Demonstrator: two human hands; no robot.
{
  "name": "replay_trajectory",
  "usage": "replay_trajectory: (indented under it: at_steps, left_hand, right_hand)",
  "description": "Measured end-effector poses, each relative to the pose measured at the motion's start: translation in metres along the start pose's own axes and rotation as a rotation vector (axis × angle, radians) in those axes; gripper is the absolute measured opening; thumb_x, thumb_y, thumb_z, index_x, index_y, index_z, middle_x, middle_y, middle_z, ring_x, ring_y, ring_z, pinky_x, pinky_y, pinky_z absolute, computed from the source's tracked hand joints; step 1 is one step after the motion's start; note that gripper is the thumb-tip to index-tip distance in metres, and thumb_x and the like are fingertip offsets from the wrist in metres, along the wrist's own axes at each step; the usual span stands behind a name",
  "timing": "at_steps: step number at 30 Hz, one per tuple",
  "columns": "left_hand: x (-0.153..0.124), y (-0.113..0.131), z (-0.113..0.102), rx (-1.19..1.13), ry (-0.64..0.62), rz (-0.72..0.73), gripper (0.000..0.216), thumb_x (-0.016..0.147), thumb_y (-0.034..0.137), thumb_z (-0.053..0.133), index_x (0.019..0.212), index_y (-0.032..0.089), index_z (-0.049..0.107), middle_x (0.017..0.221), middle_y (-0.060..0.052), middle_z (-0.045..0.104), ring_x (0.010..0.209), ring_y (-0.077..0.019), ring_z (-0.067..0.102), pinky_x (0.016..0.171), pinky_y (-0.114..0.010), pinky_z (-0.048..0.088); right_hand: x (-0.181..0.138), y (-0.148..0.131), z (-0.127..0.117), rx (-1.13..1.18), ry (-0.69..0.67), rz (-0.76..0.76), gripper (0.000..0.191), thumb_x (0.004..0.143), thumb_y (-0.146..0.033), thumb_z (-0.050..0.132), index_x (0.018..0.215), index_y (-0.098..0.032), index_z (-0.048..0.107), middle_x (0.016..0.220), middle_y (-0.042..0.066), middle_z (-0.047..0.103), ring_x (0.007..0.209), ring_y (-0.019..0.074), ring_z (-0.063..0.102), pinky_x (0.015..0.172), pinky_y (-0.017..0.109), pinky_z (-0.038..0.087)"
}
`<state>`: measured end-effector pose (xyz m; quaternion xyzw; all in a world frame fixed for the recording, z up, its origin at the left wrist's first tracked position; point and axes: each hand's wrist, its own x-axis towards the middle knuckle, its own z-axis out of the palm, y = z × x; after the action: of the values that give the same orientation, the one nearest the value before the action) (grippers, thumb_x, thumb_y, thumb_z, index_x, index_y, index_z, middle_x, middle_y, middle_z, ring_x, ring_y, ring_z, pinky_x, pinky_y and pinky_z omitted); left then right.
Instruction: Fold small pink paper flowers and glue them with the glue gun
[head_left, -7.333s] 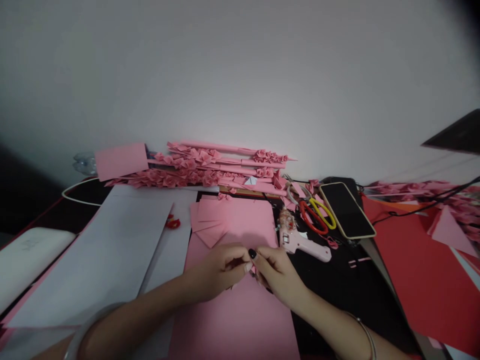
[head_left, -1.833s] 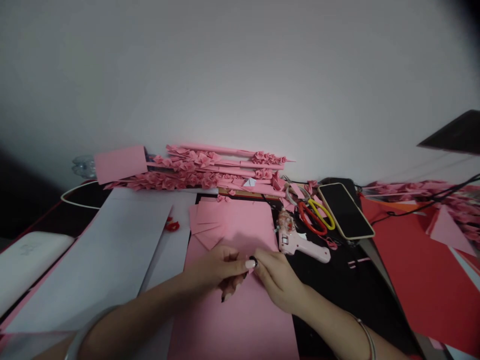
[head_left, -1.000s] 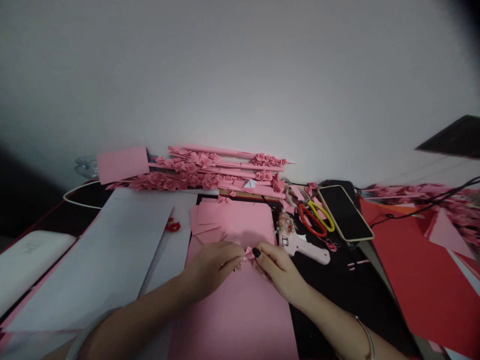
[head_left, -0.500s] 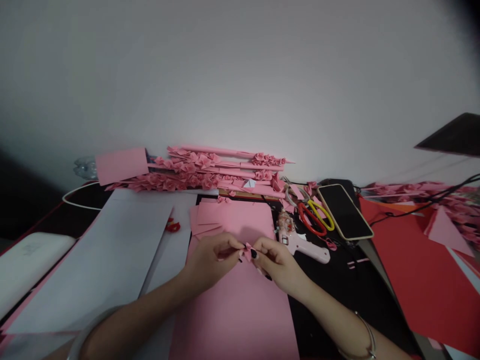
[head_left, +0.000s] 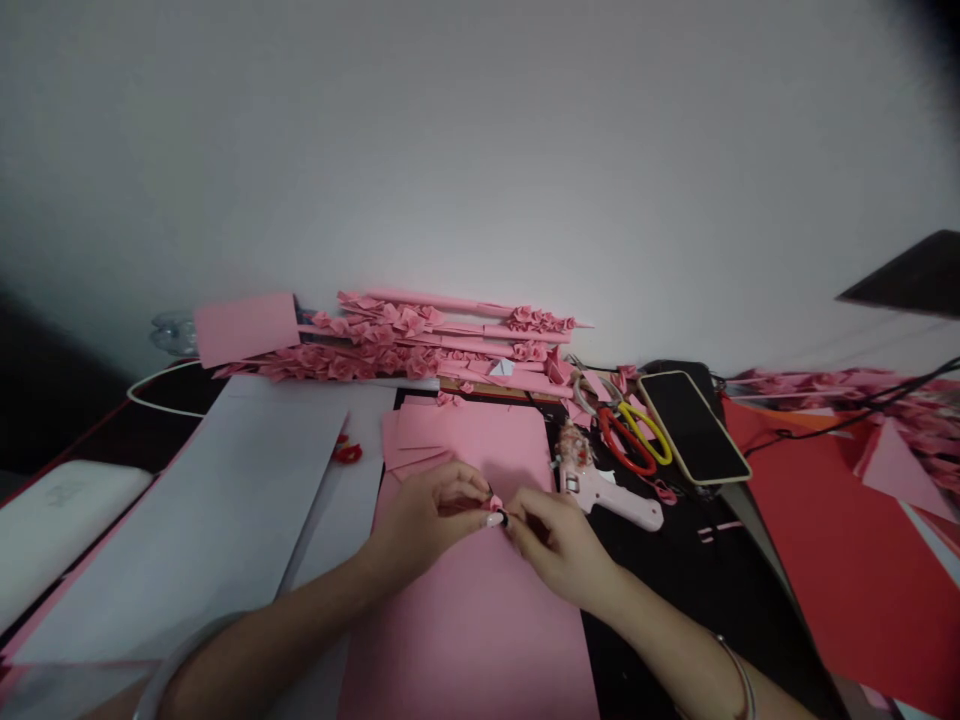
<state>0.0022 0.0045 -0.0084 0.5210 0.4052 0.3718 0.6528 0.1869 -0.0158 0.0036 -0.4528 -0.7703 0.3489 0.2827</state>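
A small folded pink paper piece [head_left: 496, 503] is pinched between my two hands, just above the large pink paper sheet [head_left: 472, 630]. My left hand [head_left: 427, 510] grips it from the left with thumb and fingertips. From the right, my right hand [head_left: 559, 540] pinches its edge, and its fingertips partly hide it. Smaller pink paper rectangles [head_left: 420, 435] lie on the sheet behind my left hand. Right of the sheet rests a pale pink hot glue gun [head_left: 619, 500], with red-and-yellow-handled scissors [head_left: 626, 455] behind it.
Bundles of pink paper flowers [head_left: 375, 355] line the wall. White sheets [head_left: 210, 520] and a white power bank or box [head_left: 67, 530] lie left. A phone [head_left: 694, 425], red paper [head_left: 847, 560] and a black cable [head_left: 870, 405] are on the right.
My right hand has shifted its fingers and moved slightly down, now pinching the paper's lower right edge. My left thumb has come forward on the piece. The view has shifted slightly.
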Motion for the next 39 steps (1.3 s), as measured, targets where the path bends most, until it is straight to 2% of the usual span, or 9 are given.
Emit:
replay_trajectory:
  at_steps: [6, 18, 28, 35, 39]
  left_hand:
    - [0.0029, 0.0019, -0.0018, 0.007, -0.004, -0.038, 0.026, 0.063, 0.015, 0.076, 0.080, 0.017, 0.057, 0.080, -0.002, 0.071, 0.082, -0.0176, 0.068, 0.077, -0.029, 0.052]
    - [-0.0015, 0.0029, -0.0013, 0.103, 0.028, 0.021, 0.020, 0.068, 0.013, 0.072, 0.082, 0.017, 0.057, 0.083, -0.004, 0.072, 0.084, -0.0187, 0.069, 0.078, -0.030, 0.053]
    - [-0.0036, 0.0005, -0.0009, 0.221, 0.065, 0.103, 0.013, 0.072, 0.018, 0.071, 0.079, 0.021, 0.061, 0.081, -0.003, 0.074, 0.080, -0.0198, 0.070, 0.071, -0.028, 0.056]
    - [0.0002, -0.0015, -0.0021, 0.111, 0.009, 0.051, 0.017, 0.070, 0.015, 0.071, 0.082, 0.019, 0.058, 0.084, -0.003, 0.073, 0.084, -0.0192, 0.070, 0.075, -0.029, 0.055]
    - [0.0016, -0.0040, -0.0025, 0.127, 0.000, 0.052, 0.015, 0.073, 0.017, 0.070, 0.083, 0.018, 0.059, 0.083, -0.004, 0.073, 0.083, -0.0186, 0.069, 0.074, -0.028, 0.053]
  right_hand:
    - [-0.0003, 0.0002, 0.0013, -0.031, 0.027, -0.042, 0.018, 0.085, -0.010, 0.045, 0.069, -0.019, 0.044, 0.057, -0.006, 0.041, 0.050, 0.0088, 0.040, 0.049, 0.020, 0.028]
    - [0.0003, 0.0009, 0.0008, -0.032, 0.000, -0.009, 0.019, 0.084, -0.008, 0.044, 0.071, -0.021, 0.044, 0.057, -0.005, 0.045, 0.050, 0.0109, 0.042, 0.050, 0.022, 0.031]
    - [-0.0006, 0.0009, 0.0023, -0.031, 0.008, 0.029, 0.019, 0.085, -0.011, 0.044, 0.069, -0.021, 0.044, 0.057, -0.004, 0.047, 0.050, 0.0117, 0.043, 0.050, 0.023, 0.031]
    - [-0.0002, 0.0001, 0.0028, -0.013, 0.042, 0.031, 0.021, 0.086, -0.014, 0.046, 0.067, -0.021, 0.045, 0.057, -0.004, 0.047, 0.050, 0.0112, 0.043, 0.050, 0.022, 0.031]
    - [0.0001, 0.0006, 0.0049, -0.006, 0.089, 0.057, 0.021, 0.086, -0.014, 0.047, 0.066, -0.020, 0.045, 0.057, -0.004, 0.046, 0.051, 0.0116, 0.043, 0.050, 0.023, 0.032]
